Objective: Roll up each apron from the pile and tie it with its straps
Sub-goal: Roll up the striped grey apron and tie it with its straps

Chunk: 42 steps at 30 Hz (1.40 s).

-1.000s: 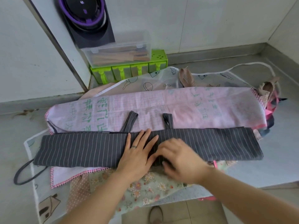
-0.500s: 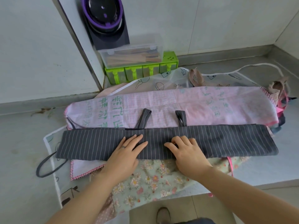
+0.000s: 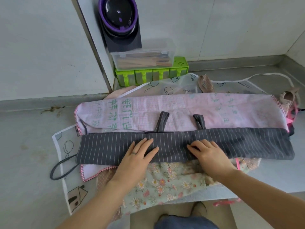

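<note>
Striped apron (image 3: 181, 149) folded into a band on pile (image 3: 165, 182), mid-counter (image 3: 33, 138). Left hand (image 3: 138, 156) and right hand (image 3: 209, 154) flat, fingers spread, pressing it. Roll tight and even toward 12 o'clock, leaving straps (image 3: 162, 120) free.

Large green printed characters (image 3: 120, 113) are showing in blocks on the left half of the pink checked apron (image 3: 165, 103). They are lying upside down to the camera and are not reading with any certainty. Fainter green characters (image 3: 228, 111) are showing on the right half of the same apron, washed out and likewise unreadable. A short line of small dark print (image 3: 244, 83) is sitting on the clear plastic apron (image 3: 181, 85) behind, too small to make out. Nothing is reading letter for letter.
</note>
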Tool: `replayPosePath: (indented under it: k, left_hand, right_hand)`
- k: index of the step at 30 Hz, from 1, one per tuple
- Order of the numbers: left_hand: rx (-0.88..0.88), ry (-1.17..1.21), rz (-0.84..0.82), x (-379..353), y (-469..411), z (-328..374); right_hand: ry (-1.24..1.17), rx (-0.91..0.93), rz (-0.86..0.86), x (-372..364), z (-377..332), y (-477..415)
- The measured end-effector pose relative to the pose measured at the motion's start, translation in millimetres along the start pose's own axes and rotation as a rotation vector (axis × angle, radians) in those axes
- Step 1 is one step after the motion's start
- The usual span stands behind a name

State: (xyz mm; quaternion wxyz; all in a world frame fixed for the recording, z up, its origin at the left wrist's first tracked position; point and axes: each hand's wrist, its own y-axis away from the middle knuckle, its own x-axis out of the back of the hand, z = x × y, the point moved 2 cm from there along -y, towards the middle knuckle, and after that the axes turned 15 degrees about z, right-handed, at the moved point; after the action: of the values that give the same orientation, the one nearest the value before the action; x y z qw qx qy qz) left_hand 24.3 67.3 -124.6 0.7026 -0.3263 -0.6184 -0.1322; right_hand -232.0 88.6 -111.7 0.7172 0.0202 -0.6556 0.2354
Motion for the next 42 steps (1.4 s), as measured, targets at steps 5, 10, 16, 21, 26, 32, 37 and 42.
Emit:
replayPosePath:
  k: [5,10,16,21,26,32,37,42]
  left_hand:
    - [0.113,-0.143,0.072,12.4,17.6,-38.7]
    - [0.090,-0.076,-0.059,16.7,18.8,-67.4]
    - [0.368,0.341,-0.236,30.0,-1.0,-104.1]
    - [0.496,0.267,-0.379,21.8,-22.0,-124.1]
    - [0.364,-0.137,-0.245,26.3,-30.4,-126.6]
    - [0.258,-0.347,0.127,-3.1,-7.3,-126.9]
    - [0.344,-0.341,0.212,-9.8,-3.8,-125.6]
    - [0.484,-0.235,0.295,6.4,-20.2,-94.6]
  right_hand:
    - [0.048,-0.019,-0.321,19.3,-19.5,-28.9]
    - [0.111,-0.013,-0.430,20.8,-34.4,-43.7]
    - [-0.037,-0.088,-0.556,15.7,-6.9,-69.9]
    - [-0.140,-0.180,-0.622,1.9,9.3,-91.3]
    - [-0.002,-0.184,-0.409,-1.9,-2.4,-75.7]
    - [0.031,-0.114,-0.047,-10.3,10.4,-55.9]
    - [-0.097,-0.019,0.013,-11.1,29.6,-61.3]
    - [-0.132,-0.154,-0.145,-8.9,21.2,-63.3]
